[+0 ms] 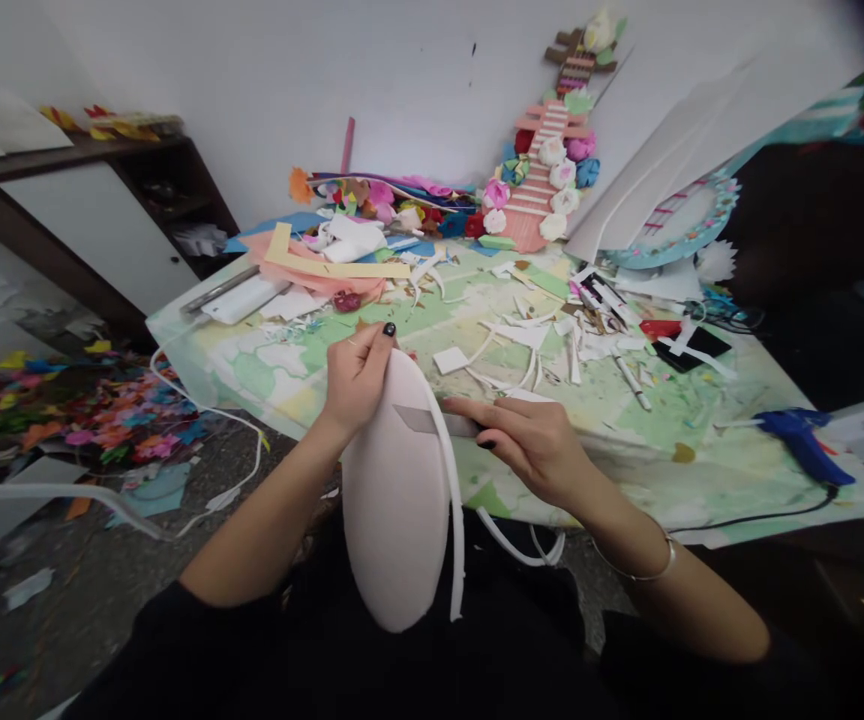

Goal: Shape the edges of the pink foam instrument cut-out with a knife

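My left hand (358, 378) grips the top edge of a pale pink oval foam board (394, 500), holding it tilted over my lap. My right hand (533, 445) is closed on the handle of a craft knife (432, 421). Its blade lies across the board near the right edge. A thin white strip (456, 520), cut from that edge, curls away and hangs down beside the board.
The low table (627, 420) carries paper scraps, foam offcuts and paper flowers. A blue glue gun (803, 445) lies at its right edge with a black cord. A flower-covered pink piece (544, 185) leans on the wall. Coloured scraps litter the floor (79, 410) at left.
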Demonstrator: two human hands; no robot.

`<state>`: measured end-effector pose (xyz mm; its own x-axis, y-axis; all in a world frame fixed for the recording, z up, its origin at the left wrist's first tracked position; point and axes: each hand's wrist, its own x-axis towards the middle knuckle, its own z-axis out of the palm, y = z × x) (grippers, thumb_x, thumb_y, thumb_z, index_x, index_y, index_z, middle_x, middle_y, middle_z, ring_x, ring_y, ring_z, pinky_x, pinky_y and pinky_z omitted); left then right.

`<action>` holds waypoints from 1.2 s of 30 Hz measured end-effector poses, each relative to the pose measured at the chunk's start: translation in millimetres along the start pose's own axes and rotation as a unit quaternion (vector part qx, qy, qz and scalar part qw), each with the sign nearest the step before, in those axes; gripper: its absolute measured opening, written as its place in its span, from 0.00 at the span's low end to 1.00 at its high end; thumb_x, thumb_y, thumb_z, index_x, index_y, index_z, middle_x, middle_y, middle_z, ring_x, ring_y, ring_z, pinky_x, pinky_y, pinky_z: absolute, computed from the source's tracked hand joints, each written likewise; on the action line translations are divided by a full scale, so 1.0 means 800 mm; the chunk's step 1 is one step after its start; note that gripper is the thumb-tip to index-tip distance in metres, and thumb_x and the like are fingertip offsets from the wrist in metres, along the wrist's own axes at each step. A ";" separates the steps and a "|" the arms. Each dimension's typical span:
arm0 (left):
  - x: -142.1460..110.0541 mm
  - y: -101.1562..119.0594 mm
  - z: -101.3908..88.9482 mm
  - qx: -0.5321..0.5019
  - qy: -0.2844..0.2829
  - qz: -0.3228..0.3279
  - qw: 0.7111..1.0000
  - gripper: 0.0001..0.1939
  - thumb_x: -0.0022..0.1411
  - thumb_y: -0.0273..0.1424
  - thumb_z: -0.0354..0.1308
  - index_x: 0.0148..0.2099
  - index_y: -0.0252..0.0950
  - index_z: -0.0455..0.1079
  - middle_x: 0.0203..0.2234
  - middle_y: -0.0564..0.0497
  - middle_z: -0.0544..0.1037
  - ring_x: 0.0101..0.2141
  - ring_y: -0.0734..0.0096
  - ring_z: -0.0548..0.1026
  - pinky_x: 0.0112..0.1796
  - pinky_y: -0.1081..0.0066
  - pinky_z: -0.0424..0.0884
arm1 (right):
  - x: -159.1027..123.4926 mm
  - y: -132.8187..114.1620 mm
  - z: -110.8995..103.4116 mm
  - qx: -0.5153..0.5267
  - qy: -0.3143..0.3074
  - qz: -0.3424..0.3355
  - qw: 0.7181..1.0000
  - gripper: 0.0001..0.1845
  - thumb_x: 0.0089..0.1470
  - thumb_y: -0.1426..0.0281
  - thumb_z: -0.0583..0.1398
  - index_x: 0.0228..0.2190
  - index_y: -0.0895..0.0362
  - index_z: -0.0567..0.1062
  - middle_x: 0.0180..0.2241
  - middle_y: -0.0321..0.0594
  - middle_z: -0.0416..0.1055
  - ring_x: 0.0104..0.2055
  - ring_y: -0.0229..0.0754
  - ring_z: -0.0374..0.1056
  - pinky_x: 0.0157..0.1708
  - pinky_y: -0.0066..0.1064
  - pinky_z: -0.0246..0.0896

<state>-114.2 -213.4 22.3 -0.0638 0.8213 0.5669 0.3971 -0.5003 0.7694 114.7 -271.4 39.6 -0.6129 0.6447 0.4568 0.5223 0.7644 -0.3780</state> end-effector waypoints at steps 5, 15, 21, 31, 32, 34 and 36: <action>-0.002 0.002 0.003 0.066 -0.034 -0.002 0.997 0.20 0.64 0.40 0.49 0.22 0.37 0.60 0.15 0.56 0.58 0.21 0.74 0.59 0.25 0.69 0.52 | 0.001 0.001 0.000 -0.020 0.005 0.001 1.000 0.23 0.66 0.59 0.46 0.55 0.53 0.70 0.29 0.37 0.72 0.29 0.34 0.66 0.30 0.25 0.58; 0.009 0.007 0.010 0.004 -0.027 0.000 1.000 0.22 0.66 0.39 0.46 0.20 0.36 0.59 0.15 0.55 0.59 0.20 0.74 0.58 0.24 0.68 0.52 | 0.007 0.006 0.002 0.006 0.035 0.015 0.999 0.24 0.66 0.60 0.46 0.54 0.56 0.71 0.36 0.42 0.77 0.36 0.37 0.72 0.36 0.28 0.64; 0.017 0.001 0.021 0.000 -0.066 0.063 0.996 0.24 0.65 0.40 0.48 0.18 0.37 0.52 0.13 0.56 0.54 0.18 0.74 0.55 0.23 0.67 0.50 | 0.010 0.000 0.002 0.014 0.030 0.019 0.999 0.23 0.66 0.60 0.46 0.50 0.57 0.73 0.43 0.43 0.77 0.42 0.39 0.73 0.39 0.29 0.64; -0.007 0.027 0.020 -0.073 -0.093 0.074 0.990 0.23 0.66 0.35 0.47 0.19 0.37 0.50 0.13 0.57 0.50 0.17 0.77 0.51 0.22 0.68 0.48 | -0.003 -0.019 -0.005 -0.004 -0.003 0.005 1.000 0.31 0.65 0.52 0.42 0.40 0.61 0.75 0.31 0.44 0.75 0.31 0.37 0.69 0.32 0.28 0.61; -0.008 0.027 0.019 -0.073 -0.094 0.079 0.990 0.23 0.66 0.34 0.47 0.19 0.37 0.50 0.13 0.57 0.50 0.17 0.77 0.51 0.22 0.68 0.48 | -0.003 -0.019 -0.006 -0.005 -0.004 0.004 1.000 0.31 0.65 0.52 0.41 0.40 0.61 0.75 0.31 0.44 0.75 0.31 0.37 0.69 0.32 0.27 0.60; -0.009 0.026 0.019 -0.068 -0.100 0.085 0.989 0.23 0.66 0.34 0.47 0.19 0.36 0.51 0.13 0.57 0.52 0.18 0.77 0.52 0.22 0.68 0.48 | -0.004 -0.018 -0.005 -0.006 -0.003 0.004 1.000 0.31 0.65 0.53 0.41 0.40 0.61 0.75 0.31 0.44 0.74 0.31 0.37 0.69 0.32 0.27 0.60; -0.009 0.025 0.019 -0.060 -0.108 0.085 0.989 0.22 0.66 0.33 0.47 0.19 0.36 0.52 0.13 0.57 0.53 0.18 0.77 0.54 0.22 0.68 0.49 | -0.005 -0.017 -0.004 -0.003 -0.003 0.003 1.000 0.30 0.65 0.53 0.42 0.40 0.61 0.74 0.31 0.43 0.74 0.31 0.37 0.68 0.31 0.27 0.59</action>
<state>-91.8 -225.1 29.0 0.1961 0.7547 0.6260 0.2727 -0.6552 0.7045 111.9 -284.6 45.6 -0.6141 0.6486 0.4496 0.5291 0.7611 -0.3753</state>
